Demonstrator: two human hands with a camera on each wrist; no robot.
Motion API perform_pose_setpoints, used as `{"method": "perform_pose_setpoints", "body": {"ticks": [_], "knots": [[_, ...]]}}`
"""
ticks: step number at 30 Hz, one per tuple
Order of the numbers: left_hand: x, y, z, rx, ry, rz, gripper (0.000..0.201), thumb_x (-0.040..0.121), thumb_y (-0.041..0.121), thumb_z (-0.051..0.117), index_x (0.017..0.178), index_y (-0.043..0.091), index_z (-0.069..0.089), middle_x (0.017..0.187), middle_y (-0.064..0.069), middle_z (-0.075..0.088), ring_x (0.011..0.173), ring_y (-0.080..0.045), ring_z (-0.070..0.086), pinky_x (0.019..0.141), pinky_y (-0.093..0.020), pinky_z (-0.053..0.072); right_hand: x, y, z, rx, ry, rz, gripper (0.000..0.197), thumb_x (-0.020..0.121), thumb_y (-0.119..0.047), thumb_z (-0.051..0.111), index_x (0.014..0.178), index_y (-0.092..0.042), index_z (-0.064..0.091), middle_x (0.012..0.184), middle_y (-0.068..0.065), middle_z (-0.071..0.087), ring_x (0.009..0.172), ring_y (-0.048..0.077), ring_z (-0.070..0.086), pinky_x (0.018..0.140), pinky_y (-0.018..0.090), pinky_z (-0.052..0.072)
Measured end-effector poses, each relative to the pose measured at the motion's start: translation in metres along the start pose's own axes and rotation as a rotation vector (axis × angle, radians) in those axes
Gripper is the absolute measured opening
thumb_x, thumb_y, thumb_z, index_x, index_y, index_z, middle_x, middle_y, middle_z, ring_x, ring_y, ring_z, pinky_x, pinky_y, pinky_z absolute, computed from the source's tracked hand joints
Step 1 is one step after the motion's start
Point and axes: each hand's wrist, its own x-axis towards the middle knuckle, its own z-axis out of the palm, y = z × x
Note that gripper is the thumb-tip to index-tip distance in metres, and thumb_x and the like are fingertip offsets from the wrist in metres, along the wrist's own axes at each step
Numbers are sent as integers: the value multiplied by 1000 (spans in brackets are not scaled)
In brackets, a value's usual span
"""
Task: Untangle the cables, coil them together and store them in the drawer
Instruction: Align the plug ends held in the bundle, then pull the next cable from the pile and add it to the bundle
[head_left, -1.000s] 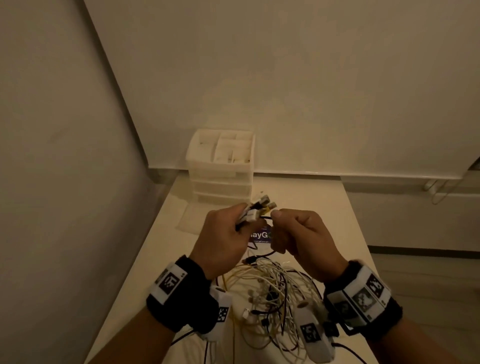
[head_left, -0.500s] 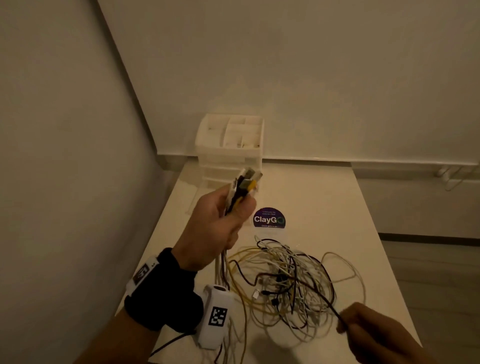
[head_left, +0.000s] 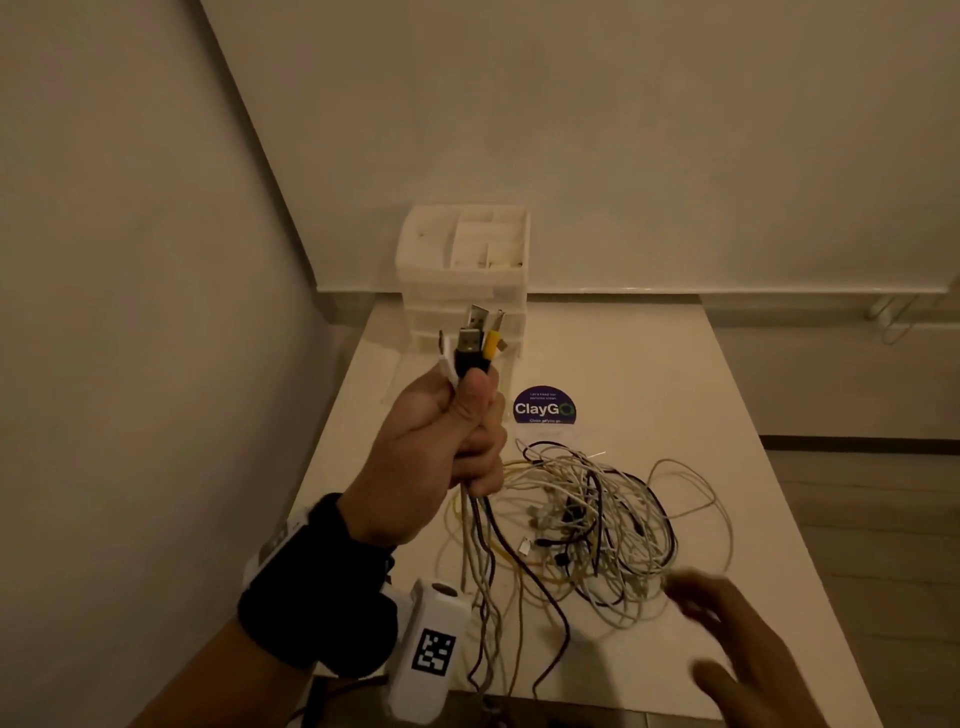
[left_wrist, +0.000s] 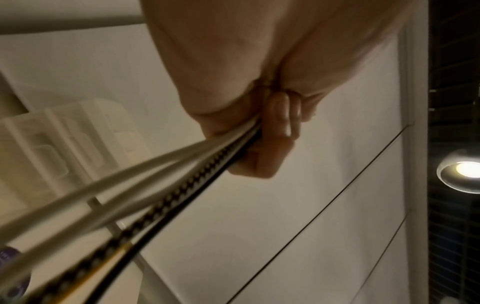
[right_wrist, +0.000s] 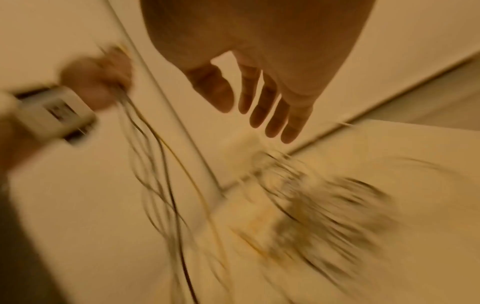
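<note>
Head view: left hand (head_left: 426, 457) grips a bundle of USB cable plugs (head_left: 475, 343) upright above the counter (head_left: 675, 374), right hand (head_left: 737, 654) spread empty beside the tangled cables (head_left: 587, 519).

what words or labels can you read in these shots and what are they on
"ClayGo": white letters on the round purple sticker on the table.
Small lines above and below that word on the sticker: too small to read.
Square black-and-white code tag on the left wrist camera: a pattern, no letters.
Wrist views: nothing readable.
</note>
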Motion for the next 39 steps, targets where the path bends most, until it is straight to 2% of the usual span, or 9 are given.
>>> {"method": "perform_pose_setpoints", "body": {"ticks": [4, 8, 10, 14, 19, 26, 30, 35, 39], "knots": [[-7, -11, 18, 3, -11, 4, 48, 87, 50, 60, 80, 11, 34, 58, 5, 32, 42, -6, 26, 42, -20, 27, 55, -58, 67, -31, -286, -120, 65, 81, -31, 62, 140, -33, 36, 136, -18, 51, 129, 4, 47, 105, 27, 40], [-19, -14, 21, 12, 40, 14, 43, 87, 52, 59, 74, 16, 39, 60, 3, 33, 45, -9, 27, 43, -25, 27, 78, -85, 113, 66, -364, -142, 26, 94, -35, 50, 112, -16, 53, 97, -1, 66, 88, 16, 64, 82, 49, 51], [-30, -11, 14, 12, 39, -21, 42, 87, 53, 60, 73, 18, 42, 60, 3, 34, 46, -9, 30, 47, -27, 31, 72, -82, 124, 1, -338, -232, 27, 99, -40, 37, 98, -16, 51, 76, -1, 58, 65, 16, 55, 67, 45, 50], [-49, -1, 3, 36, 66, 8, 42, 89, 52, 57, 72, 17, 41, 61, 4, 34, 50, -12, 32, 55, -31, 34, 60, -59, 132, 6, -427, -264, 15, 102, -38, 34, 93, -31, 44, 68, -2, 52, 58, 15, 49, 57, 26, 41], [-56, 11, -13, -12, 175, 58, 47, 86, 52, 61, 70, 17, 35, 60, 4, 32, 45, -8, 27, 43, -22, 29, 38, -8, 140, -124, -574, -106, 33, 101, -46, 32, 94, -17, 45, 71, -5, 53, 63, 11, 51, 65, 39, 46], [-67, 3, -4, -131, 248, 98, 44, 84, 49, 65, 71, 17, 38, 56, 7, 33, 41, -3, 23, 40, -17, 18, 20, 18, 147, -157, -711, 89, 16, 103, -28, 36, 93, -17, 41, 80, 0, 50, 61, -4, 48, 62, 17, 38], [-66, 13, 3, -174, 212, 142, 30, 90, 38, 47, 71, 16, 37, 54, 8, 34, 41, -3, 20, 40, -15, 18, 18, 44, 150, -323, -834, 126, 34, 102, -36, 36, 113, -5, 41, 101, 16, 60, 83, 20, 55, 76, 33, 40], [-66, 7, -3, -160, 250, 113, 47, 82, 48, 68, 73, 18, 34, 56, 8, 31, 40, -1, 24, 39, -14, 20, 16, 52, 147, -392, -951, 198, 56, 98, -48, 32, 128, -1, 37, 116, 24, 60, 106, 36, 58, 87, 36, 43], [-63, -3, -2, -121, 264, 83, 45, 82, 51, 67, 71, 18, 37, 56, 8, 33, 41, -3, 23, 39, -15, 21, 27, 62, 124, -403, -969, 132, 44, 96, -34, 51, 132, -11, 41, 127, 2, 52, 115, 18, 51, 105, 37, 40]]}}
